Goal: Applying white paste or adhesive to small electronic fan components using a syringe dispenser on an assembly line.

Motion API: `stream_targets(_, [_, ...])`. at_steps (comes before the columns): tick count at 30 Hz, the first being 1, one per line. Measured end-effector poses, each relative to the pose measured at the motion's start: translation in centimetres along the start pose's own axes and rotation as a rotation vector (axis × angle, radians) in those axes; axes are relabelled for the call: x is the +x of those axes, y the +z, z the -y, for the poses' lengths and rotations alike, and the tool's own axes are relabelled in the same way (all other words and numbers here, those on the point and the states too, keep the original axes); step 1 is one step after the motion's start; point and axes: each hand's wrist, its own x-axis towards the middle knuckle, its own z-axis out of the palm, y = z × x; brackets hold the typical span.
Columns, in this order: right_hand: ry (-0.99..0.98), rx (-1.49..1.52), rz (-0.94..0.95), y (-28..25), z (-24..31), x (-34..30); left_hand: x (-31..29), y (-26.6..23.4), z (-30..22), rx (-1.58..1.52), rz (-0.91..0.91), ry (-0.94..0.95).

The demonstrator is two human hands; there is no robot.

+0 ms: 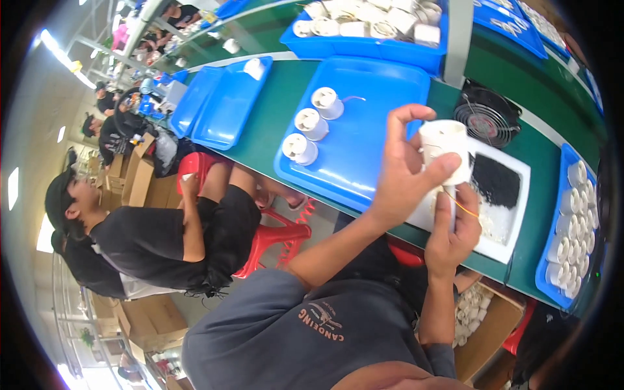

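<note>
My left hand (404, 166) grips a white cylindrical plastic housing (446, 140), thumb across its front and fingers behind it. The housing is held upright above the work surface. Just below it, my right hand (455, 227) has thumb and fingers closed around a thin yellow-orange wire (467, 209) at the housing's lower end. The exact pinch point is partly hidden by the fingers. Beneath and behind the hands lies a white foam tray (520, 224) with a heap of black pieces (497, 181), too fine to name.
Left of my hands, a blue tray (370, 84) bears three white housings (312, 123). A black fan (489, 116) stands behind the foam tray. Far right, another blue tray (552, 286) holds several housings. A filled blue bin (364, 47) sits behind. A seated person (149, 234) is at left.
</note>
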Motion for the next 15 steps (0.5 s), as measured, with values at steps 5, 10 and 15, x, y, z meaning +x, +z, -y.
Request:
stream_targets(5, [-0.063,-0.337,0.302,-1.7,1.0,1.6,-1.0,-3.0,-0.8,0.161,0.083,-0.116])
stream_targets(10, [-0.235,-0.364,0.19,-3.1,1.3,2.8,0.4,-5.6,-1.0,0.854,0.149,0.215])
stream_targets(15, [-0.528,-0.357,0.435,-1.1,2.9,4.1,-0.4,-6.4,-0.9,1.023,0.263,0.306])
